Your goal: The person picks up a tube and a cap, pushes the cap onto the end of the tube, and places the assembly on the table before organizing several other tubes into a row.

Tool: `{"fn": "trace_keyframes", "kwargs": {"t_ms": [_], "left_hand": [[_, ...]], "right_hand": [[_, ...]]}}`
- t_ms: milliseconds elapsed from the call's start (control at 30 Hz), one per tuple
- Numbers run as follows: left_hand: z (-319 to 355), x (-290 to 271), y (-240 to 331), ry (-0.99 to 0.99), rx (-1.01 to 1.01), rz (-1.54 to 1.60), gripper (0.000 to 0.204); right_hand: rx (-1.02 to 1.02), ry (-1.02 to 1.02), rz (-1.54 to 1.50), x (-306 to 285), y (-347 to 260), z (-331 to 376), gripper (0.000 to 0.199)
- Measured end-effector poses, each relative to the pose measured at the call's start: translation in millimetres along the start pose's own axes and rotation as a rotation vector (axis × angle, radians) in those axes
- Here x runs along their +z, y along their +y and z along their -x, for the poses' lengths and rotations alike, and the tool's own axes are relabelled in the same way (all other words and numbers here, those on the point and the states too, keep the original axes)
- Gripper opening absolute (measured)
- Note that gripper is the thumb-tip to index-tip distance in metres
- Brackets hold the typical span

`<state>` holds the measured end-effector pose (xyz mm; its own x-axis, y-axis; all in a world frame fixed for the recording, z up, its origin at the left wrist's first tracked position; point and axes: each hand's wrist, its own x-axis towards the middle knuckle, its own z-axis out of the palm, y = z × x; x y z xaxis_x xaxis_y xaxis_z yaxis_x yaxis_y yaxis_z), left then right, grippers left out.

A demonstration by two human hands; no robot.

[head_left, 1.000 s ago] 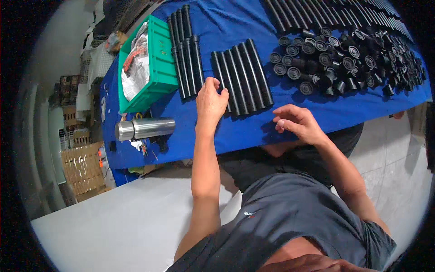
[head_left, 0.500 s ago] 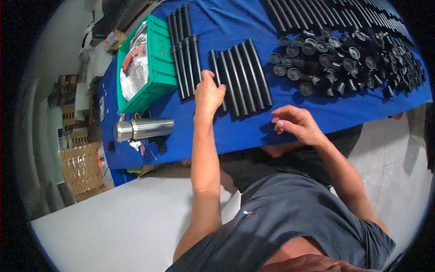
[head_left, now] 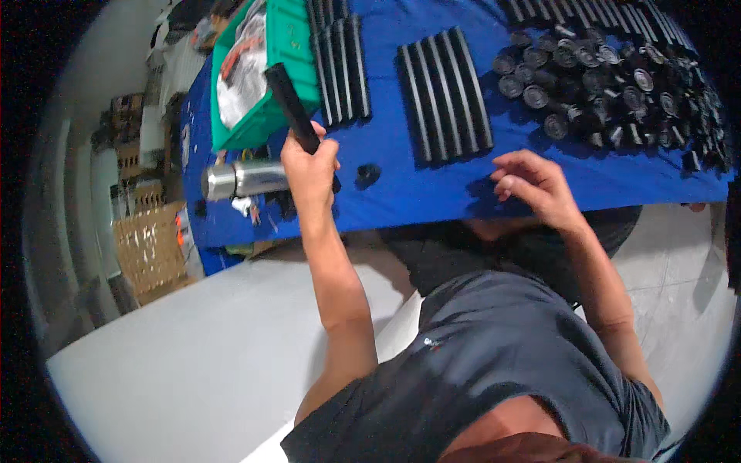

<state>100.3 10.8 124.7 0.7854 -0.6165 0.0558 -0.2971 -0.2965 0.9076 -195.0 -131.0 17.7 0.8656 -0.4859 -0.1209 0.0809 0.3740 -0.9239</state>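
- Black tube [head_left: 291, 104] in left hand [head_left: 310, 163], fist wrapped round its lower part; long axis runs diagonal, top end pointing up-left over the green bin [head_left: 289, 46], bottom end poking out just below the fist.
- Half a second ago the left hand lay flat on the row of tubes [head_left: 445, 94]; now it is lifted off to the left with one tube. Row is down to five.
- Right hand [head_left: 534, 184] holds nothing, fingers loosely curled over the blue cloth [head_left: 417, 185], near where it was before.
- Small black cap [head_left: 368, 174] on the cloth just right of the left hand.
- Green bin holds a white plastic bag [head_left: 243, 69] with something orange-red; can't tell what.
- Steel cylinder [head_left: 243, 179] lies below the bin.
- Heap of black caps [head_left: 617, 77] far right.
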Motion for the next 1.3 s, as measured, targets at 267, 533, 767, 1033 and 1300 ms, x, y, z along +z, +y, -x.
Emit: {"fn": "trace_keyframes", "kwargs": {"t_ms": [267, 533, 767, 1033, 1300], "left_hand": [[53, -20, -84, 0.002, 0.208, -0.752, 0.033], [78, 48, -23, -0.222, -0.072, -0.159, 0.029], [85, 157, 10, -0.370, 0.378, -0.412, 0.036], [75, 181, 7, -0.355, 0.427, -0.527, 0.048], [96, 97, -8, -0.186, -0.032, 0.624, 0.026]], "right_hand": [[-0.007, -0.056, -0.014, 4, 6, -5, 0.030], [-0.342, 0.166, 0.303, -2, 11, 14, 0.015], [-0.771, -0.137, 0.646, 24, -12, 39, 0.020], [-0.586, 0.009, 0.668, 8, -12, 57, 0.009], [-0.439, -0.013, 0.681, 21, -2, 47, 0.017]]}}
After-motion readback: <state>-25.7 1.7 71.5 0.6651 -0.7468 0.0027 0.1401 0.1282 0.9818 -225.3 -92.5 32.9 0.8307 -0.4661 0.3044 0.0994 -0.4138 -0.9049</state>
